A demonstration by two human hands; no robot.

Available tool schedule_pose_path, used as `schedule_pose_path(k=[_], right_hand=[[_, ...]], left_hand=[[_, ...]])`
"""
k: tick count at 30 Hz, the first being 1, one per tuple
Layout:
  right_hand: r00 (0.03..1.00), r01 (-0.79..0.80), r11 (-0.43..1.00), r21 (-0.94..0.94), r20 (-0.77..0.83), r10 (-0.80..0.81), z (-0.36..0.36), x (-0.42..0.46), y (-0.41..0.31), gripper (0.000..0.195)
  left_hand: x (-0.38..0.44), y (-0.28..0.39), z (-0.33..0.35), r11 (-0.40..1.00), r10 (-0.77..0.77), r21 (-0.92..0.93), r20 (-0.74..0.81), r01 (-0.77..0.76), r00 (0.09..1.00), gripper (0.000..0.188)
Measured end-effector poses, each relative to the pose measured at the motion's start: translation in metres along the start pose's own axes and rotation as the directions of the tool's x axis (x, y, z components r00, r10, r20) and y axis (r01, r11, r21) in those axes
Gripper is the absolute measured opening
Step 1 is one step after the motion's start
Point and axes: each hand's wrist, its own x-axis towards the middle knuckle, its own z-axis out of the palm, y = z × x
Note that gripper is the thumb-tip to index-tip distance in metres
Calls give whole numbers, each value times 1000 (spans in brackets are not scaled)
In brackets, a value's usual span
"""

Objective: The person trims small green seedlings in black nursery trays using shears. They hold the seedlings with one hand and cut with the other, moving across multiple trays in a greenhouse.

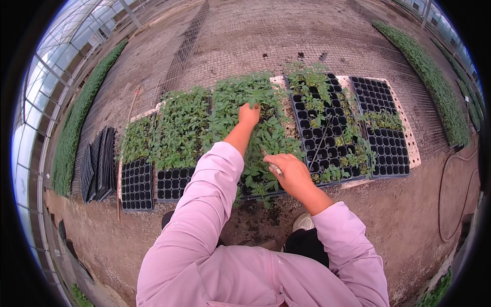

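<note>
My left hand (250, 115) reaches over the middle tray of leafy green seedlings (234, 90), its fingers closed on a seedling (254, 96) whose leaves stand out past the fingertips. Nearer to me, my right hand (289, 172) grips a thin stick-like tool (277, 170) with a pale handle; its far end is lost among the leaves. To the right lies a black plug tray (324, 144), partly filled with seedlings, with a thin rod (320, 142) across it. A fuller seedling tray (182, 122) lies to the left.
Further plug trays lie at the right (387, 153) and left (136, 184), over a perforated pale board (408, 142). Stacked black trays (101, 165) lean at the left. Long seedling rows (429, 80) flank the wire mesh bench (238, 46). A hose (443, 199) curves at the right.
</note>
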Motion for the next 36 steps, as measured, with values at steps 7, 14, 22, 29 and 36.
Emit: schedule_pose_path(k=[7, 14, 22, 29, 36], right_hand=[[1000, -8, 1000, 14, -14, 8, -12, -7, 0, 23], [998, -22, 1000, 8, -55, 23, -24, -12, 2, 24], [996, -29, 999, 25, -80, 31, -31, -14, 3, 24], [997, -21, 1000, 21, -79, 23, -33, -11, 3, 25], [965, -25, 998, 62, -261, 40, -54, -13, 8, 23]], left_hand=[[-8, 18, -6, 892, -27, 452, 89, -16, 996, 14], [-10, 52, -20, 551, 76, 687, 523, -473, 849, 18], [-10, 43, -30, 317, 84, 617, 738, -720, 669, 22], [-2, 12, -16, 486, 33, 606, 708, -630, 705, 26], [-14, 70, -57, 564, 254, 608, 516, -559, 818, 16]])
